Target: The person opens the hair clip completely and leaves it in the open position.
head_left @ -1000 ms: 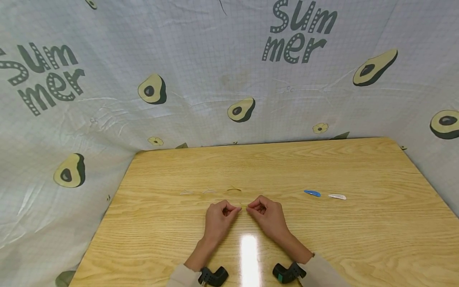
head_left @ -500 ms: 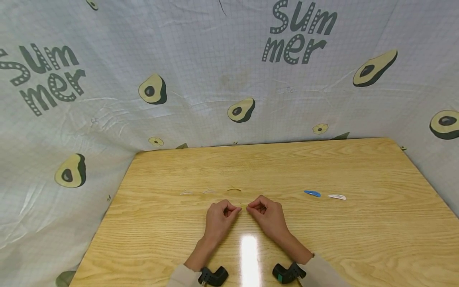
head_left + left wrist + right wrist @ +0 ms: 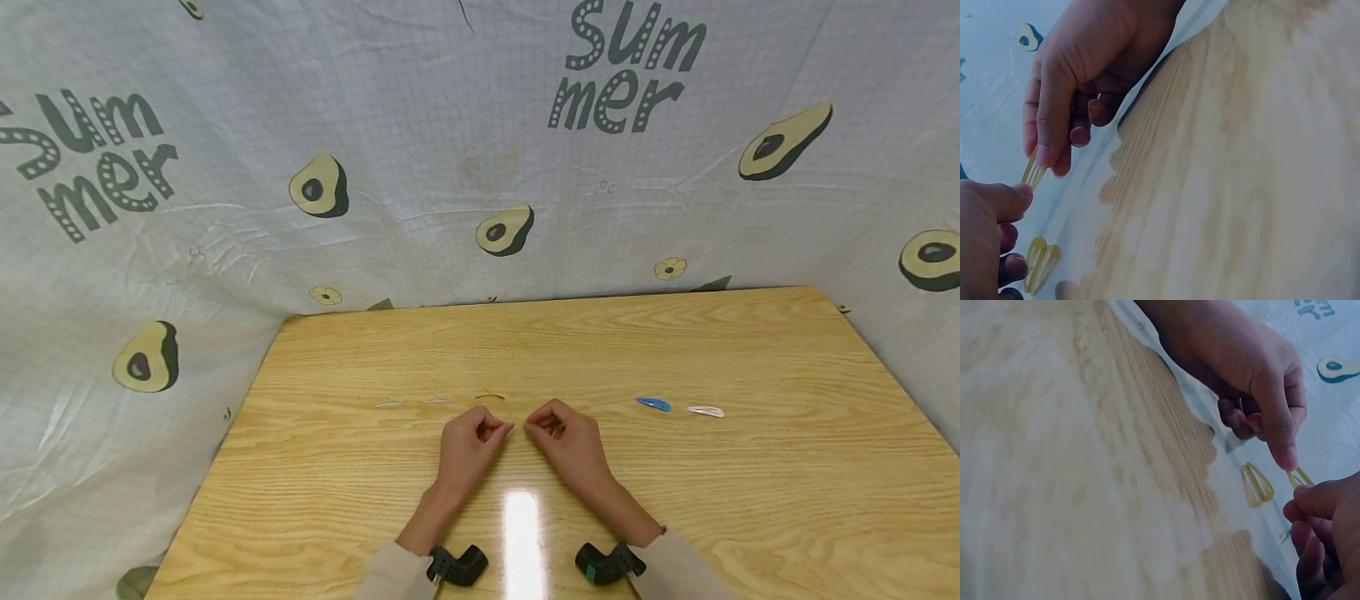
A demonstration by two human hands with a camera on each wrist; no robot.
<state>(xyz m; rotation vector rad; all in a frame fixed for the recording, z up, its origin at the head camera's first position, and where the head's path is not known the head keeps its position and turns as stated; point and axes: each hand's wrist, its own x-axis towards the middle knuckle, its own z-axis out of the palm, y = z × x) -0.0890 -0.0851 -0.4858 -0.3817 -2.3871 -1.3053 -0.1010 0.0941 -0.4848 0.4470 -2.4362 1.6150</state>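
Observation:
In the head view, my left hand and right hand meet near the middle of the table. A yellow snap hair clip is pinched by both, one end in each hand's thumb and fingers. Only a sliver of it shows in the head view, so whether it is snapped flat is unclear there. The left wrist view has my left hand at the lower left and my right hand above it. A second yellow hair clip lies on the table just beyond my left hand, its parts spread apart.
Two pale hair clips, also spread, lie further left in the same row. To the right lie a blue hair clip and a white hair clip, both flat. A printed sheet hangs behind the wooden table.
Both hands have shifted slightly right and away from the body with the yellow hair clip. The prong sticking up from that clip earlier is no longer visible. The other clips stay put.

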